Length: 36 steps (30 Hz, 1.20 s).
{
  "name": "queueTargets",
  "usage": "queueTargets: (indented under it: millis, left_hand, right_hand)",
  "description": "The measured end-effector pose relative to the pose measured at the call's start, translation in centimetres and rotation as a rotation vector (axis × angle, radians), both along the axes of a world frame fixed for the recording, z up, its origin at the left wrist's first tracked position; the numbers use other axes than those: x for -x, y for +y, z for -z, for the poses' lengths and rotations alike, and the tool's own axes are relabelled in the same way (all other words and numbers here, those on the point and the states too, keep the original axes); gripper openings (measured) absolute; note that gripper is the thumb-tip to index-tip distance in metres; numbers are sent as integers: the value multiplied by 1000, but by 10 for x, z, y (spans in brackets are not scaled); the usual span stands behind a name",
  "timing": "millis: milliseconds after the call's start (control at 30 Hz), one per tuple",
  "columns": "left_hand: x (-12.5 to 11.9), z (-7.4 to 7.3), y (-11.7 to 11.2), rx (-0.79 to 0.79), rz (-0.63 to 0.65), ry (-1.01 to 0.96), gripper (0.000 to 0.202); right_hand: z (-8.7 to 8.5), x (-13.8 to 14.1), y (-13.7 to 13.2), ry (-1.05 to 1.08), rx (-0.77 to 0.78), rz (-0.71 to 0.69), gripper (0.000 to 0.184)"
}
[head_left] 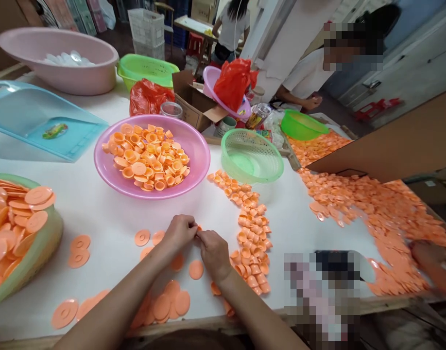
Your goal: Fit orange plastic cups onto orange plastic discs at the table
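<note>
My left hand [180, 229] and my right hand [214, 253] meet over the white table, fingers pinched together. A small orange plastic piece [198, 228] shows between the fingertips; most of it is hidden. Flat orange discs [196, 270] lie under and around my forearms. To the right of my right hand runs a curved band of small orange plastic cups [249, 238]. Beyond my hands stands a pink basin [102, 167] with a heap of orange cups in it.
A green basket [57, 236] full of orange discs stands at left, with a blue tray [77, 141] behind it. Past the cups sits a green colander [252, 170]. At right, a co-worker's hand [429, 257] touches a wide spread of orange discs [386, 218]. Other people are farther back.
</note>
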State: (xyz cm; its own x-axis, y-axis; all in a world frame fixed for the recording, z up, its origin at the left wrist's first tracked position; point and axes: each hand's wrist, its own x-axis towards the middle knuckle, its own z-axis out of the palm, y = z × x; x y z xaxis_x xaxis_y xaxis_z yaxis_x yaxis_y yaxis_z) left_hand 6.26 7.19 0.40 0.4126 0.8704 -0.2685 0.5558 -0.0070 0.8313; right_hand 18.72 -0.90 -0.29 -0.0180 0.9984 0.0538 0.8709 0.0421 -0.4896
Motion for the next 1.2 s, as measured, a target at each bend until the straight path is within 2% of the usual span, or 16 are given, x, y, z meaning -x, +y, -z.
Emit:
queueTargets:
  millis: [133,200,267,333,400,467,500,533,600,700,767,833,933,1067,1200]
  left_hand:
    - [2,-19,-11,-90,-33,1,17]
    - [10,-38,-13,-155,-97,-67,19]
    - [26,-64,-2,-270,-214,-161,20]
    - [47,-94,21,-413,-380,-205,21]
    - [71,-119,49,-501,-550,-164,23]
    - [91,-133,66,-521,-635,-104,29]
    - [99,-133,66,-509,-623,-75,29]
    - [104,-129,61,-480,-566,-49,27]
    - [108,-108,35,-392,-312,-11,19]
    - [101,-62,-17,-338,166,79,9]
    - [90,-31,-43,-401,318,157,13]
    - [75,-9,-54,-456,346,205,16]
    - [50,6,-46,-484,349,198,19]
    - [34,5,-30,-493,281,191,20]
    - [44,0,-32,-491,195,193,25]
  right_hand:
    - [-36,-15,-7,314,75,26,20]
    - [-53,-27,-23,335,87,46,20]
    - [-62,-36,-43,235,164,-31,20]
    - [-60,-40,-61,130,237,-109,27]
    - [-53,-38,-73,44,270,-138,29]
    - [-47,-33,-77,-27,277,-145,28]
    - [-45,-31,-78,-45,276,-146,28]
    - [-45,-30,-78,-47,271,-148,27]
    - [-49,-30,-79,-13,268,-154,24]
    - [-59,-38,-86,34,342,-154,19]
    - [-65,-44,-92,46,408,-139,21]
    - [-68,-47,-98,61,427,-118,25]
    - [-69,-44,-104,91,399,-108,28]
    - [-62,-30,-105,63,400,-110,28]
    - [-57,-21,-103,3,417,-126,25]
